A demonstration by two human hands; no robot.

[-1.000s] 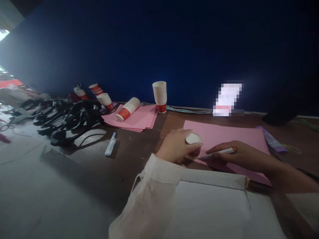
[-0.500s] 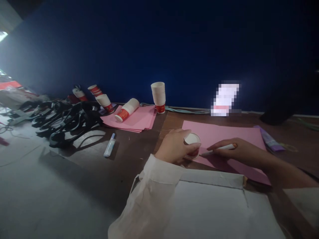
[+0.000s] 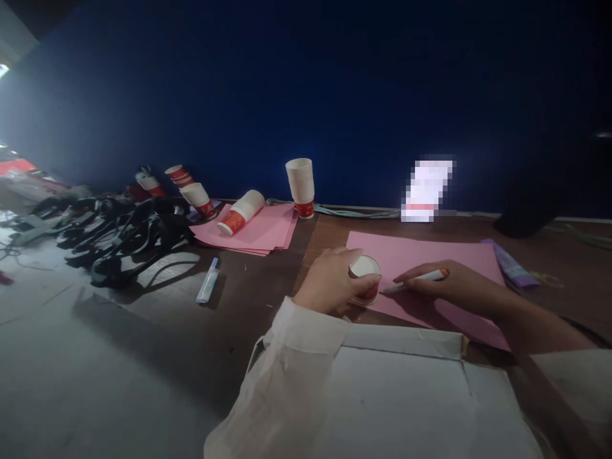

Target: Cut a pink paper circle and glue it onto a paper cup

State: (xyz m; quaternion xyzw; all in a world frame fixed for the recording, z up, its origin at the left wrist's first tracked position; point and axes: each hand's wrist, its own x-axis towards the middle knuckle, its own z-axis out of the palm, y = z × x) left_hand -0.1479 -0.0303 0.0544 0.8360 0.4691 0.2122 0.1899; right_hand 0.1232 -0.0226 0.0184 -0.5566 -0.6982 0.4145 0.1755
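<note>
My left hand (image 3: 329,277) is closed around a red and white paper cup (image 3: 368,290), which appears to stand upside down at the left edge of a pink sheet of paper (image 3: 430,250). A pale round face of the cup points up between thumb and fingers. Pinched in my right hand (image 3: 449,287) is a white marker (image 3: 428,276) with an orange end. Its tip points left, low on the sheet, close beside the cup's base. Whether the tip touches the paper or the cup I cannot tell.
A white box (image 3: 421,395) lies in front of me. Farther back are a standing cup stack (image 3: 301,185), a lying cup stack (image 3: 243,210) on pink sheets (image 3: 272,233), a glue-like tube (image 3: 207,284), black straps (image 3: 129,242), a purple packet (image 3: 514,266) and a blurred bright screen (image 3: 427,191).
The whole view has shifted slightly, so things sit a little farther left. Both hands keep their holds on the cup and marker, with hardly any movement against the paper.
</note>
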